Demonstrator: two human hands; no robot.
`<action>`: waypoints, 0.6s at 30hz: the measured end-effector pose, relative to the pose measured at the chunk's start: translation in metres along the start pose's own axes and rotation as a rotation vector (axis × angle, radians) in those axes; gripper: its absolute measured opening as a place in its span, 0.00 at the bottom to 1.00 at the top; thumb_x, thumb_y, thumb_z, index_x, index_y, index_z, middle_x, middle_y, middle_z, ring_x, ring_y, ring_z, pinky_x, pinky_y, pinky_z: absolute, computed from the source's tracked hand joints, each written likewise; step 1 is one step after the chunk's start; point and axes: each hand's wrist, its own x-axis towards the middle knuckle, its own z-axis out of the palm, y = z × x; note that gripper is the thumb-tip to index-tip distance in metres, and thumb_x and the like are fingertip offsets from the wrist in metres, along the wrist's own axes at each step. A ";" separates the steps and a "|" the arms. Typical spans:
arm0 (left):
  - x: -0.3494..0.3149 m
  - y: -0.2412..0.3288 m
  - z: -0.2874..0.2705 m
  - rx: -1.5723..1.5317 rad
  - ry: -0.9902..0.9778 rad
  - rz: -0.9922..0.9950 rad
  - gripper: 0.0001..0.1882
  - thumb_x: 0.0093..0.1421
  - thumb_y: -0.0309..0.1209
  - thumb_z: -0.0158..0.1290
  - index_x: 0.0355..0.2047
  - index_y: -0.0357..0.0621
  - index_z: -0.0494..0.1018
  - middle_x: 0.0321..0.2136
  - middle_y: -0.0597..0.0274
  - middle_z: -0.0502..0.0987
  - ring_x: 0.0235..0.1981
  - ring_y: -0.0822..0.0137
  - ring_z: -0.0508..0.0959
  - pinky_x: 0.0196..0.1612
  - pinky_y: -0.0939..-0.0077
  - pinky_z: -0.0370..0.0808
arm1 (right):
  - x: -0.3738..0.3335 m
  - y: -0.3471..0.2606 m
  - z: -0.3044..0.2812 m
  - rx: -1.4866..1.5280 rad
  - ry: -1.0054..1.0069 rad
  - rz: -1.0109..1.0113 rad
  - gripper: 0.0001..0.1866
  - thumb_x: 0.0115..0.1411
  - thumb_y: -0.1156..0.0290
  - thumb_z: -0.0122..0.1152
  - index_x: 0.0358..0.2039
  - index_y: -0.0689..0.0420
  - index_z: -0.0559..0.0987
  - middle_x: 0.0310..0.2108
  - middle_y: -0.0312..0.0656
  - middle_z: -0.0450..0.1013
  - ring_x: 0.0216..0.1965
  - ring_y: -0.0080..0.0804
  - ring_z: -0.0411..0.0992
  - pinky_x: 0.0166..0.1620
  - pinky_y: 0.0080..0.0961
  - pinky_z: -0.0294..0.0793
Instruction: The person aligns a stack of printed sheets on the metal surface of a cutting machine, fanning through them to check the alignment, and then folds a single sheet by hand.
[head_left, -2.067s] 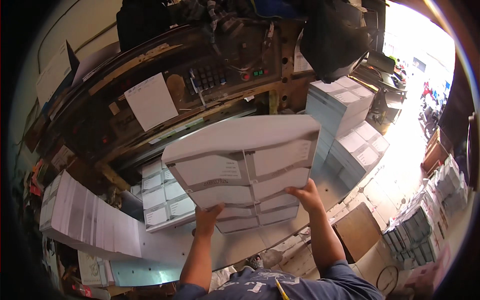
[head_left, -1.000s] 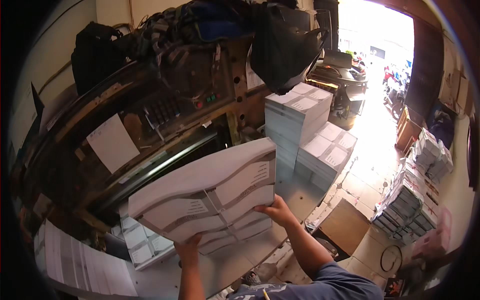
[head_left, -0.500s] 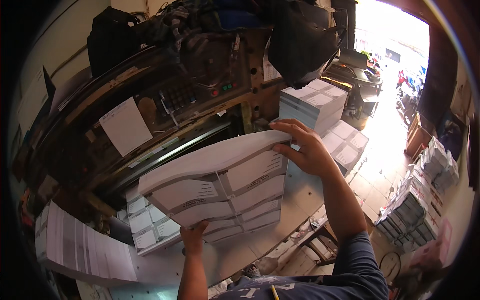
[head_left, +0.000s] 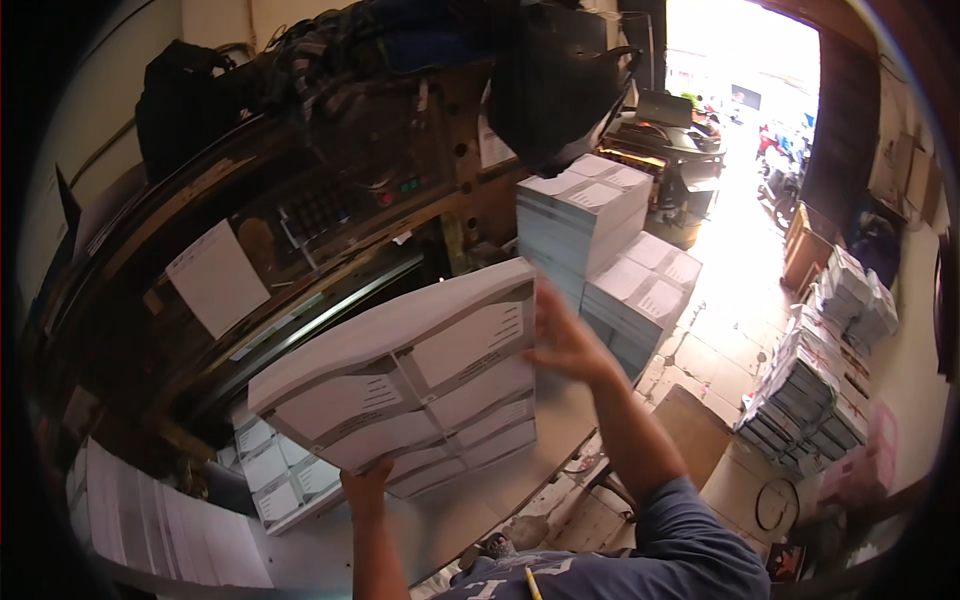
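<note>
A thick stack of printed sheets (head_left: 440, 395) stands tilted in front of me, its front printed with a repeated block layout in grey and white. My left hand (head_left: 367, 488) grips its lower left edge, the thumb against the printed face and the other fingers hidden. Beside the stack's right edge is my right hand (head_left: 568, 340); the thumb is near the printed face, but motion blurs the fingers. Behind my left hand, a lower pile of similar sheets (head_left: 290, 475) lies on the metal table (head_left: 310, 560). Farther left leans a curved stack of paper (head_left: 165, 520).
A dark machine (head_left: 370, 215) with a button panel runs along the far side; a white sheet (head_left: 217, 280) lies on it. Tall paper piles (head_left: 590, 215) stand beyond my right hand. Bundled stacks (head_left: 800, 390) line the right wall, near a bright doorway (head_left: 740, 60).
My right hand has moved from the stack's top right corner down its right edge. The view has shifted, and the stack still stands tilted with my left hand on it.
</note>
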 end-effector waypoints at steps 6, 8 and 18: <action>-0.006 0.003 0.003 0.191 -0.019 0.027 0.32 0.49 0.26 0.63 0.54 0.35 0.65 0.49 0.56 0.71 0.50 0.60 0.72 0.55 0.67 0.68 | -0.066 0.050 0.038 0.018 0.029 0.228 0.42 0.54 0.72 0.70 0.64 0.57 0.56 0.58 0.44 0.63 0.58 0.32 0.62 0.60 0.30 0.61; -0.004 -0.006 -0.001 0.180 -0.023 0.073 0.31 0.50 0.27 0.64 0.53 0.34 0.66 0.47 0.56 0.73 0.49 0.61 0.73 0.54 0.67 0.69 | -0.070 0.057 0.044 0.279 0.117 0.266 0.36 0.52 0.74 0.70 0.59 0.59 0.63 0.53 0.41 0.67 0.56 0.28 0.63 0.58 0.28 0.63; 0.004 -0.006 -0.001 0.146 0.038 0.031 0.24 0.50 0.25 0.65 0.46 0.32 0.71 0.44 0.56 0.75 0.47 0.62 0.74 0.53 0.70 0.69 | -0.071 0.064 0.063 0.139 0.217 0.379 0.26 0.49 0.76 0.72 0.49 0.60 0.74 0.42 0.35 0.75 0.47 0.25 0.71 0.52 0.25 0.69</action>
